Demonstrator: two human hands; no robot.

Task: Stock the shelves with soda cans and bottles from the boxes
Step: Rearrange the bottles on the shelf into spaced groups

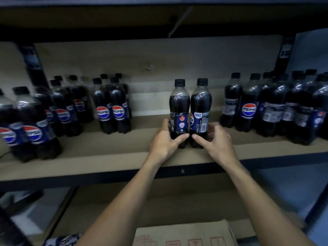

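While on shelf [106, 148], bottles [179, 110] upright, caps [179, 82] up.

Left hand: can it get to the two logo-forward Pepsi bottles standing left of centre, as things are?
Probably not right now: the left hand grips the left dark plastic cola bottle at centre. The path looks free, though: bare brown shelf board lies between it and that black-capped Pepsi pair.

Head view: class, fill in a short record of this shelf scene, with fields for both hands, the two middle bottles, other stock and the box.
left hand: grips left bottle near its base
right hand: grips right bottle near its base
bottles: upright on shelf, side by side
other stock: left group and right group of bottles
box: cardboard, below the shelf
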